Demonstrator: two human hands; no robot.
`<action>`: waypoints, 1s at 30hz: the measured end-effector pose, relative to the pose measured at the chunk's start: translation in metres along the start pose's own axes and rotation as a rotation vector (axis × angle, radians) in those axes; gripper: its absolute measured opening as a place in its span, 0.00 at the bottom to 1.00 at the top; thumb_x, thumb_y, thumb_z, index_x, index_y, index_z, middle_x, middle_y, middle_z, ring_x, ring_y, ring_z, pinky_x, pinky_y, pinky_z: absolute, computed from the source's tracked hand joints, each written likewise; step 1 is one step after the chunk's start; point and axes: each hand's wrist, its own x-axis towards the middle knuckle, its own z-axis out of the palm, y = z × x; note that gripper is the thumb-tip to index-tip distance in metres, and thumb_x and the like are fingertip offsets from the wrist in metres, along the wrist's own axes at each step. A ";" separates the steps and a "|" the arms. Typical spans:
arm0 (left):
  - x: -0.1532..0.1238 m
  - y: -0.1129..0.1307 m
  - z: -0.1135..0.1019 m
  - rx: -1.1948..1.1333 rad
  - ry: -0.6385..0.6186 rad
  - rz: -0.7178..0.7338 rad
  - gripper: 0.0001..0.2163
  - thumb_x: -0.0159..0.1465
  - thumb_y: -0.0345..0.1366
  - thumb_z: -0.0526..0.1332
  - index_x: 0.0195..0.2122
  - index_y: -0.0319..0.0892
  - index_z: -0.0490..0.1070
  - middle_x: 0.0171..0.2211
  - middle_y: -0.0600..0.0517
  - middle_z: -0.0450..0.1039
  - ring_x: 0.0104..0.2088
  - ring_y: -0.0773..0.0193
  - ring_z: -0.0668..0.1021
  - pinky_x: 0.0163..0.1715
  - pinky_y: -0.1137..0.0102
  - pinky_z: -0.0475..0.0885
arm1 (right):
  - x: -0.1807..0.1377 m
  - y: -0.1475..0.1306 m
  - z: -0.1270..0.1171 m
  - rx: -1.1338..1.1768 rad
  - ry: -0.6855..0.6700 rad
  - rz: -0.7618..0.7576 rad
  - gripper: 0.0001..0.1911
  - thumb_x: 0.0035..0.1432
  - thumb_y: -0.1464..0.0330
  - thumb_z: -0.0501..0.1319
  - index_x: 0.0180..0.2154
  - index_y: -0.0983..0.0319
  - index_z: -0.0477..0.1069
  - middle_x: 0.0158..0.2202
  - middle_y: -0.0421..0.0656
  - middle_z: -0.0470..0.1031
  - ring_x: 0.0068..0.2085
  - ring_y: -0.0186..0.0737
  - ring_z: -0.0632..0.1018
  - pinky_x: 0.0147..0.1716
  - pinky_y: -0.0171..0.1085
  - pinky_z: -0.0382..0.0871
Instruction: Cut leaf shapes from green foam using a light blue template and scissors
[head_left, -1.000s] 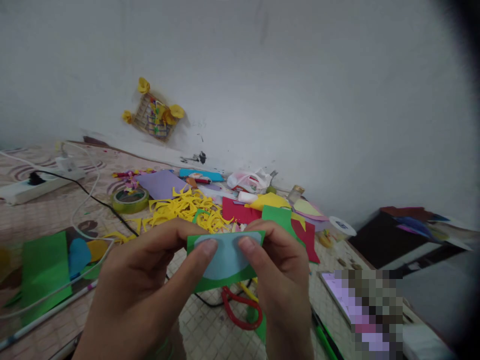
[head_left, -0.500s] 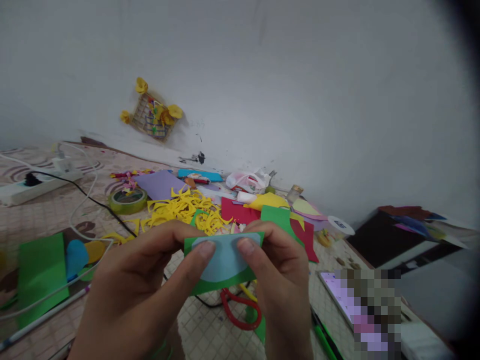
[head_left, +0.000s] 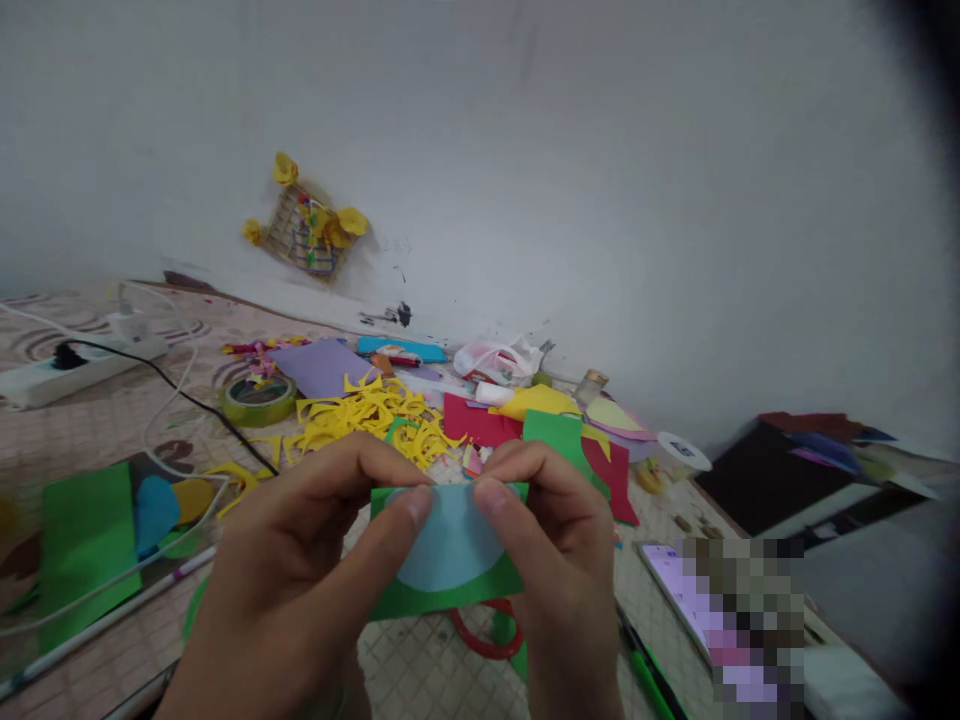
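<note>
Both my hands pinch the top edge of a green paper piece (head_left: 450,597) that has a light blue half-round shape (head_left: 451,545) on its face. My left hand (head_left: 300,580) grips its upper left corner between thumb and fingers. My right hand (head_left: 559,560) grips the upper right corner the same way. The paper hangs in front of me above the patterned floor mat (head_left: 420,660). Red-handled scissors (head_left: 487,640) lie on the mat just below it, partly hidden by the paper.
Yellow paper scraps (head_left: 367,415), red (head_left: 476,422), green (head_left: 559,432) and purple (head_left: 322,365) sheets and a tape roll (head_left: 259,398) litter the mat ahead. A green sheet (head_left: 86,535), cables and a power strip (head_left: 67,365) lie left. A phone (head_left: 697,600) and green pen (head_left: 649,675) lie right.
The green paper has dropped a little lower in my hands and my thumbs have closed in at its top edge. The scissors are more covered by it.
</note>
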 end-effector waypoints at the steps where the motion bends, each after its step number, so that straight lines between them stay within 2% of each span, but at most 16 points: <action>1: -0.001 0.000 0.000 0.001 0.022 -0.004 0.06 0.59 0.33 0.69 0.28 0.54 0.79 0.23 0.59 0.75 0.22 0.68 0.74 0.18 0.80 0.68 | 0.000 0.000 0.000 -0.003 -0.006 0.007 0.07 0.53 0.73 0.67 0.26 0.57 0.76 0.25 0.36 0.75 0.27 0.34 0.73 0.24 0.30 0.66; 6: -0.004 0.001 0.002 -0.002 0.099 -0.025 0.05 0.59 0.37 0.68 0.26 0.52 0.77 0.21 0.58 0.73 0.20 0.68 0.72 0.15 0.78 0.65 | 0.003 -0.001 0.000 0.011 -0.023 0.019 0.06 0.49 0.74 0.68 0.28 0.56 0.78 0.26 0.36 0.75 0.26 0.33 0.72 0.22 0.30 0.65; 13: -0.002 0.000 -0.001 0.044 0.033 0.019 0.05 0.60 0.35 0.67 0.28 0.53 0.78 0.22 0.59 0.73 0.21 0.70 0.71 0.16 0.80 0.65 | 0.004 0.002 0.000 0.011 -0.002 -0.011 0.06 0.51 0.74 0.66 0.27 0.57 0.75 0.24 0.36 0.73 0.25 0.32 0.71 0.22 0.29 0.64; 17: -0.004 -0.002 -0.002 0.035 0.075 0.008 0.05 0.60 0.36 0.67 0.27 0.53 0.78 0.22 0.58 0.72 0.21 0.69 0.71 0.16 0.80 0.66 | 0.003 0.003 -0.001 0.021 -0.015 -0.008 0.06 0.52 0.74 0.66 0.28 0.57 0.75 0.25 0.36 0.73 0.27 0.33 0.72 0.23 0.29 0.66; 21: -0.006 -0.002 -0.004 0.030 0.026 0.003 0.04 0.60 0.35 0.68 0.29 0.53 0.78 0.22 0.58 0.73 0.21 0.68 0.72 0.17 0.80 0.67 | 0.003 0.004 -0.001 0.020 -0.020 -0.014 0.06 0.52 0.74 0.67 0.28 0.57 0.75 0.25 0.36 0.73 0.26 0.33 0.72 0.23 0.30 0.66; 26: -0.003 -0.001 0.001 0.008 0.095 0.004 0.04 0.59 0.35 0.68 0.27 0.51 0.78 0.21 0.58 0.72 0.21 0.70 0.71 0.16 0.81 0.66 | 0.002 0.003 -0.001 0.032 -0.016 -0.017 0.06 0.51 0.75 0.66 0.28 0.57 0.75 0.25 0.35 0.73 0.27 0.32 0.72 0.24 0.29 0.66; 30: -0.002 -0.002 0.002 0.027 0.090 -0.003 0.05 0.58 0.35 0.68 0.26 0.52 0.78 0.21 0.59 0.72 0.21 0.70 0.71 0.17 0.81 0.66 | 0.003 0.004 -0.001 0.036 -0.015 -0.027 0.06 0.51 0.75 0.66 0.28 0.58 0.75 0.25 0.35 0.73 0.26 0.31 0.71 0.23 0.29 0.65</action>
